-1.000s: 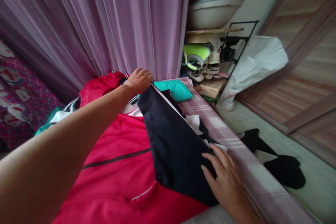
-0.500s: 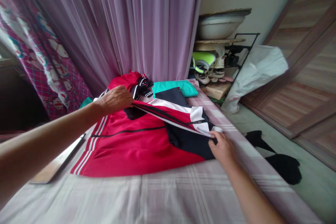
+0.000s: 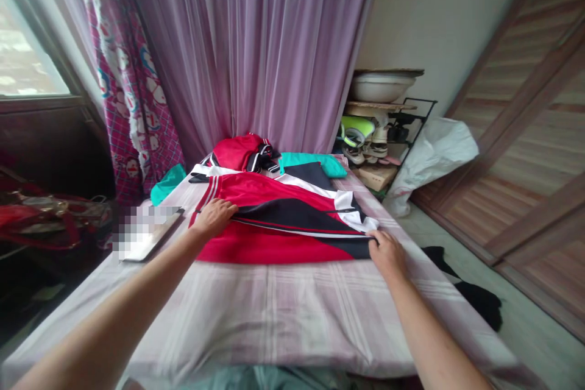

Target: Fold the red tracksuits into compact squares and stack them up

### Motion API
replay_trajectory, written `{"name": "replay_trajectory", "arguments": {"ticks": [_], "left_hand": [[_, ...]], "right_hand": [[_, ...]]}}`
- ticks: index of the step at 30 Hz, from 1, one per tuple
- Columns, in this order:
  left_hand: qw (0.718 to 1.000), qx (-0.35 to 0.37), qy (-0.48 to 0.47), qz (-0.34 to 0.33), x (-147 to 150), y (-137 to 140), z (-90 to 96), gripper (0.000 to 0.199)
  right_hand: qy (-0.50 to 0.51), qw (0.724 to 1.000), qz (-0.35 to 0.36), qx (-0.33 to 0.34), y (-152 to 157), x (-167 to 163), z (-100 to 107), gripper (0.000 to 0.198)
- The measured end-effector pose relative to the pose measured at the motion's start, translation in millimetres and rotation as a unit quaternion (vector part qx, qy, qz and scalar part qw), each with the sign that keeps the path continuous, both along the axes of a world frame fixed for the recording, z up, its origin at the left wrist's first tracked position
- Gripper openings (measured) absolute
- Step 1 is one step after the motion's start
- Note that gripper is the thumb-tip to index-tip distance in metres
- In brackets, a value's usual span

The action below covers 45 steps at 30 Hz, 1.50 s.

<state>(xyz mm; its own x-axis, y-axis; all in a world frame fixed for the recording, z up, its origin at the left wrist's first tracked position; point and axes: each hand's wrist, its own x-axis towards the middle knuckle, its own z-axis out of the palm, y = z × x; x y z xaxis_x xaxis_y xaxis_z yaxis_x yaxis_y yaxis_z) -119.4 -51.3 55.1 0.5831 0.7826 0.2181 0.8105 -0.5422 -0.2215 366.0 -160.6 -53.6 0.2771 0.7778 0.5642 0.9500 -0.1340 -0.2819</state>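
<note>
A red, navy and white track jacket lies across the bed, its white collar end to the right and its striped hem to the left. A dark panel edged with red and white piping lies folded over its middle. My left hand is closed on the cloth near the striped hem, fingertips partly hidden. At the collar end, my right hand pinches the jacket's edge between thumb and fingers.
Behind the jacket are a bundled red garment and folded teal cloth. A flat tablet-like object rests at left, near another teal cloth. A shoe rack and white plastic bag stand beyond the bed's right edge.
My left hand has come down and nearer, bringing the raised, stretched edge of the jacket over onto the rest of it. My right hand keeps its grip at the collar end. The view has tilted.
</note>
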Motion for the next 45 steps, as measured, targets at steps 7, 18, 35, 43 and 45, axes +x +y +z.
{"name": "replay_trajectory", "arguments": {"ticks": [7,18,35,43,45], "left_hand": [[0.997,0.078,0.013,-0.009,-16,-38,6.2,0.030],[0.996,0.028,-0.061,0.053,-51,-66,-43.5,0.030],[0.985,-0.047,-0.153,0.072,-22,-59,-16.2,0.045],[0.974,-0.073,-0.107,0.189,27,-51,-65.8,0.059],[0.976,-0.065,-0.102,0.182,23,-49,-69.6,0.059]], "right_hand": [[0.011,1.000,-0.005,-0.003,-3,0,2,0.030],[0.062,0.996,0.033,0.053,-5,3,-2,0.030],[0.083,0.988,0.080,0.107,24,-65,61,0.043],[-0.036,0.951,0.223,-0.211,66,-214,60,0.056],[-0.038,0.931,0.219,-0.289,61,-215,50,0.059]]}}
